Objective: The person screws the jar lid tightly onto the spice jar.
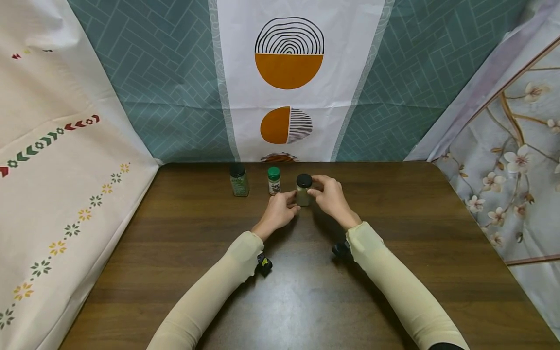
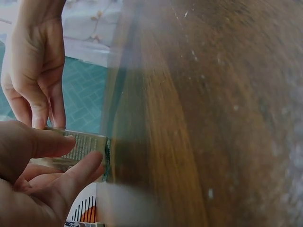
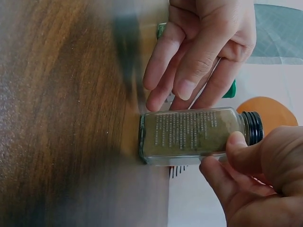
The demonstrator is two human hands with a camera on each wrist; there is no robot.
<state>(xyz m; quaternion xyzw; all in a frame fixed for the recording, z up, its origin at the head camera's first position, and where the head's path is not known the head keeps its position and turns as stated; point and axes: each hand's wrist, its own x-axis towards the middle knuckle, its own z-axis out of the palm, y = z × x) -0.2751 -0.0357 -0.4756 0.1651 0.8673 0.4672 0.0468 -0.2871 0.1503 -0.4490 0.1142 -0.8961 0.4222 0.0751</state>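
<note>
A square glass spice jar (image 1: 303,196) with a black lid and greenish-brown powder inside stands upright on the table. My right hand (image 1: 331,197) holds it near the neck, thumb on the printed face and fingers at the side, as the right wrist view shows. On the other side is my left hand (image 1: 279,212), its fingers loosely spread close to the glass. In the right wrist view the left thumb (image 3: 186,87) is slightly apart from the jar. Whether the other left fingers touch it, I cannot tell.
Left of the hands stands a small shaker (image 1: 274,181) with a green cap. Farther left is a black-lidded glass jar (image 1: 239,181) of green herbs. The brown wooden table (image 1: 280,301) ends at a patterned cloth backdrop (image 1: 175,97), with more cloths at both sides.
</note>
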